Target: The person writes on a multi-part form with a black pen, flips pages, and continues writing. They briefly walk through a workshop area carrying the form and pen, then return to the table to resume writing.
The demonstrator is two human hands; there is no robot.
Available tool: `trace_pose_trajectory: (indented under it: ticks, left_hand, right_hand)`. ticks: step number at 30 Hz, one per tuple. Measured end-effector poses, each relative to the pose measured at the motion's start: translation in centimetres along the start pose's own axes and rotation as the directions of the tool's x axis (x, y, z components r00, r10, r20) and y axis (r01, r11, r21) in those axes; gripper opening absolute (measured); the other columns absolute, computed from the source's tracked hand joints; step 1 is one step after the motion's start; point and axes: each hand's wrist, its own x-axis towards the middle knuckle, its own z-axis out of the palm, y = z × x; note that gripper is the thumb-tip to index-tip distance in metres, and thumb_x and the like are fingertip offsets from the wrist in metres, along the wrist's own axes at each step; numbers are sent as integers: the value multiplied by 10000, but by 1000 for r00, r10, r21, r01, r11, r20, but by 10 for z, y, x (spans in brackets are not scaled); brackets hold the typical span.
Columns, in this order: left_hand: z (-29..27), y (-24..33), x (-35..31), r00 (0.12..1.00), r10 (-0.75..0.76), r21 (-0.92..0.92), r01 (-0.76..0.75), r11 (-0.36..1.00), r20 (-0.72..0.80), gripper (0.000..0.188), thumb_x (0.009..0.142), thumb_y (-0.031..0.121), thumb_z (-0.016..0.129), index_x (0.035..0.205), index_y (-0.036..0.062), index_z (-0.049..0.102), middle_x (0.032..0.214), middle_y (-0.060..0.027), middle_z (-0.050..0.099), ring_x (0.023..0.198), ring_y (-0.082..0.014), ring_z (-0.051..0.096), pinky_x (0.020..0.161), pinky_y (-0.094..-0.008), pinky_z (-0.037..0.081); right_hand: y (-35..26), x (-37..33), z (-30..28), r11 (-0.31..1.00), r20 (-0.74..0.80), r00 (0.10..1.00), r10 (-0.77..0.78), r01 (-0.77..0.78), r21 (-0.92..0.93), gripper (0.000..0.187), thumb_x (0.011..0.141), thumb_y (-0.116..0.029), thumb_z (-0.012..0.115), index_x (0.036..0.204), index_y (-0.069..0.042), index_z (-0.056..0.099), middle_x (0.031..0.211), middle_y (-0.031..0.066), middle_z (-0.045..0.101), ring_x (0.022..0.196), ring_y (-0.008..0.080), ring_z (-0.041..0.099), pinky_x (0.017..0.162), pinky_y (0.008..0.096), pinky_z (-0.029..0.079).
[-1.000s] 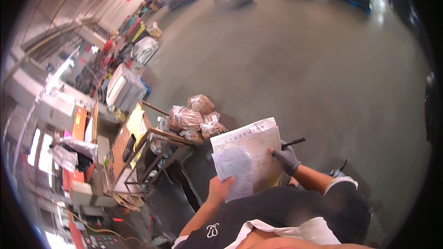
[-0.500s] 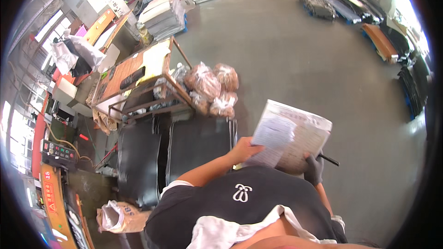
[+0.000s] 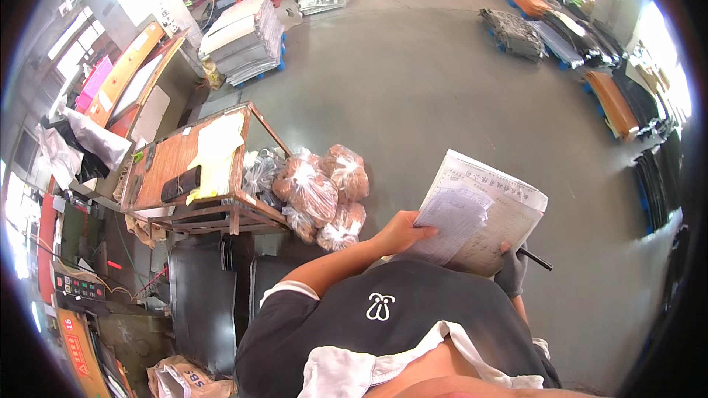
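Note:
Before my chest I hold a large pad of written sheets, with smaller loose papers lying on its left part. My left hand is closed on the left edge of the loose papers, thumb on top. My right hand, in a grey glove, grips the pad's lower right edge. A black pen sticks out to the right from the same hand. The fingers under the pad are hidden.
Left of me stands a wooden-topped metal table with yellow sheets and a dark pouch. Clear plastic bags of brownish contents lie against it. Black sheet stacks are nearer. Stacked sheets on pallets line the far side; more stand right.
The view has shifted, so the table and bags sit lower and farther left. Both hands keep hold of the papers, which appear slightly more to the right.

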Motion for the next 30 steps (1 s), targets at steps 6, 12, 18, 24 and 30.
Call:
trace_pose_trajectory:
  ticks: [6,12,18,24,30]
  left_hand:
    - [-82,24,125,992,-7,4,8,1000,-126,227,850,56,617,1068,-5,634,980,-48,660,902,-105,584,807,-264,468]
    - [-179,75,230,879,124,148,-62,987,-461,231,851,97,628,1057,-7,622,928,-36,664,859,-83,566,774,-258,463]
    - [-254,111,252,605,90,25,-114,993,-791,230,844,74,625,1058,-11,628,968,-46,661,879,-112,584,786,-270,468]
    - [-337,100,278,454,23,-102,-247,964,-891,217,842,119,640,1029,10,647,966,-48,663,879,-137,603,783,-276,476]
    - [-490,148,373,507,222,207,-85,975,-833,215,833,160,654,1010,38,644,911,-78,673,816,-159,616,739,-304,482]
  right_hand:
    - [32,180,39,984,155,972,176,-177,-9,305,821,-174,605,1061,-11,510,929,39,551,822,107,479,706,260,410]
    - [25,394,158,983,440,889,127,-55,-173,289,817,-147,610,1049,-4,516,952,47,569,843,115,499,743,257,422]
    - [1,529,323,988,817,555,157,-86,-132,285,818,-117,623,1055,3,520,986,52,587,903,115,521,805,276,438]
    - [44,595,452,996,938,336,81,8,-89,311,824,-137,643,1077,2,528,994,70,598,909,130,533,813,299,443]
    - [55,712,557,956,871,491,-10,261,-136,371,828,-170,608,1138,14,518,1044,99,583,956,174,526,844,312,420]
